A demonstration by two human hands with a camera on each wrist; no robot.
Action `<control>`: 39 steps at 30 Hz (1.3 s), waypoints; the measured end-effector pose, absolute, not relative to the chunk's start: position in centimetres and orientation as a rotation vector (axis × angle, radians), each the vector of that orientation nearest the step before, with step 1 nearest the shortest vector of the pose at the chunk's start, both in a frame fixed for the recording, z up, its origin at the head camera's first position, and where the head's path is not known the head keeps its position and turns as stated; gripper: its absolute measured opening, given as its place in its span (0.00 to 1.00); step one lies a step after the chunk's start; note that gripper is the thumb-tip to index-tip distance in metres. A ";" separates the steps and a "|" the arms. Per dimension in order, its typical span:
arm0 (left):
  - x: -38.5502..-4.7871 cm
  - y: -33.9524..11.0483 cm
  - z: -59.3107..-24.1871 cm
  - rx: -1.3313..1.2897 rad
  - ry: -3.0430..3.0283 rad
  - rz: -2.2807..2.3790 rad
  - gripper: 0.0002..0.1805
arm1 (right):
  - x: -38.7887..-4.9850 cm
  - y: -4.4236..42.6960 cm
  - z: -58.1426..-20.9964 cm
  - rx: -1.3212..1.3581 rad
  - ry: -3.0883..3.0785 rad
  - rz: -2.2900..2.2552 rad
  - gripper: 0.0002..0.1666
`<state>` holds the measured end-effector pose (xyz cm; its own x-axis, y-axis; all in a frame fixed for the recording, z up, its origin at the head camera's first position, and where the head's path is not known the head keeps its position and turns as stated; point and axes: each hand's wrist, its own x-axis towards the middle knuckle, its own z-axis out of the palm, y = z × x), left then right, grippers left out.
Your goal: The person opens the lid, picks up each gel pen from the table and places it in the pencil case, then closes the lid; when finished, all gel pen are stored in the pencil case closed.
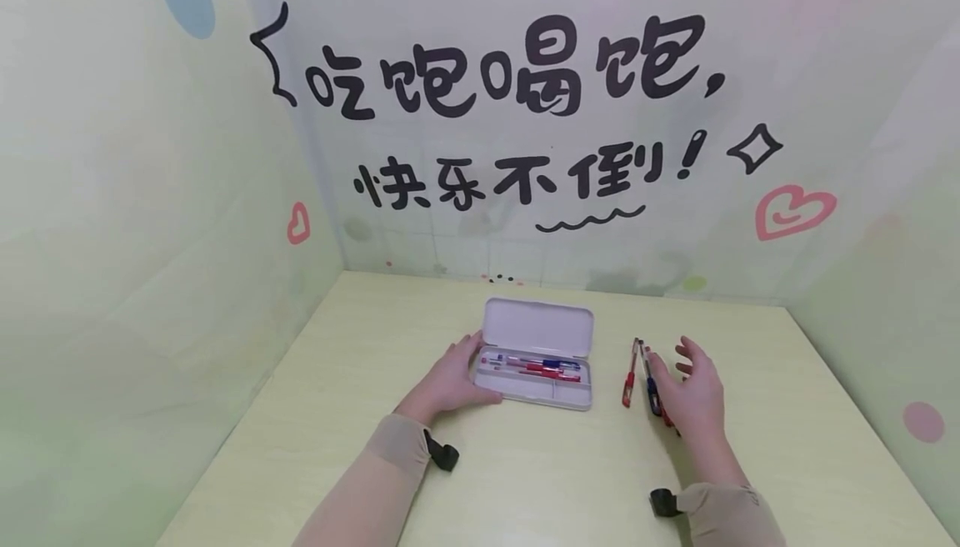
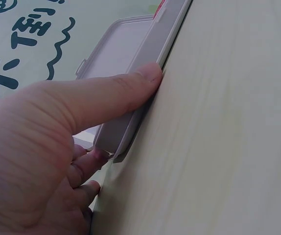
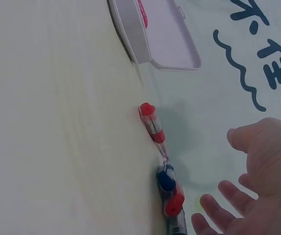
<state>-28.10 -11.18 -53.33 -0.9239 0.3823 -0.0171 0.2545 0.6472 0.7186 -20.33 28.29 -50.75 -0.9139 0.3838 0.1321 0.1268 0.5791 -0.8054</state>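
Note:
An open pale lilac pencil case (image 1: pixel 536 323) stands on the table with its lid raised; blue and red pens (image 1: pixel 551 369) lie in its tray. My left hand (image 1: pixel 447 378) grips the case's left end, the thumb along the front side, as the left wrist view also shows. Right of the case lie a red pen (image 1: pixel 628 388), a blue pen (image 1: pixel 652 395) and at least one more red pen, partly hidden by my right hand (image 1: pixel 695 397). In the right wrist view that hand (image 3: pixel 258 181) is beside the pens with spread fingers, holding nothing.
The light wooden table (image 1: pixel 487 480) reaches back to a pale wall cloth (image 1: pixel 465 255) with large dark lettering. Similar cloths hang at the left and right. A black strap piece (image 1: pixel 442 452) is at the left wrist, another (image 1: pixel 663 503) at the right.

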 end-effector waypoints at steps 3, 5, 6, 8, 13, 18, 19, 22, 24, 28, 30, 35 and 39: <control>-28.0 -11.2 -53.2 0.537 2.690 1.152 0.71 | -20.2 28.9 -51.3 -0.462 -2.553 1.254 0.50; -28.0 -11.2 -53.2 0.542 2.688 1.156 0.71 | -20.0 29.2 -51.4 -0.483 -2.585 1.247 0.51; -28.0 -11.2 -53.2 0.544 2.689 1.160 0.71 | -20.0 29.4 -51.5 -0.493 -2.605 1.244 0.51; -28.0 -11.2 -53.1 0.541 2.689 1.164 0.71 | -19.8 29.6 -51.5 -0.494 -2.662 1.207 0.50; -28.0 -11.2 -53.0 0.525 2.691 1.161 0.71 | -19.8 30.0 -51.5 -0.494 -2.805 1.080 0.46; -28.0 -11.2 -53.0 0.533 2.689 1.165 0.71 | -19.9 30.3 -51.6 -0.491 -2.878 0.954 0.39; -28.0 -11.2 -53.0 0.535 2.691 1.164 0.71 | -19.9 30.4 -51.6 -0.488 -2.882 0.939 0.37; -28.0 -11.2 -53.0 0.532 2.691 1.165 0.71 | -19.9 30.5 -51.6 -0.486 -2.893 0.929 0.33; -27.9 -11.2 -53.0 0.524 2.687 1.166 0.71 | -19.9 30.5 -51.5 -0.499 -2.900 0.955 0.32; -27.9 -11.2 -52.9 0.513 2.681 1.162 0.71 | -19.7 30.4 -51.3 -0.516 -2.913 0.975 0.30; -27.9 -11.2 -52.9 0.517 2.681 1.162 0.71 | -19.7 30.3 -51.2 -0.526 -2.916 0.960 0.29; -28.0 -11.3 -53.1 0.540 2.689 1.153 0.71 | -19.6 30.1 -50.9 -0.588 -2.914 0.956 0.28; -28.0 -11.3 -53.2 0.543 2.693 1.148 0.71 | -19.6 30.1 -50.9 -0.621 -2.896 0.965 0.27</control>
<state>-28.04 -11.28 -53.24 -0.9204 0.3910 -0.0081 0.2649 0.6385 0.7226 -19.56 30.07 -50.88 -0.9203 0.3787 -0.0986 0.3621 0.7286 -0.5814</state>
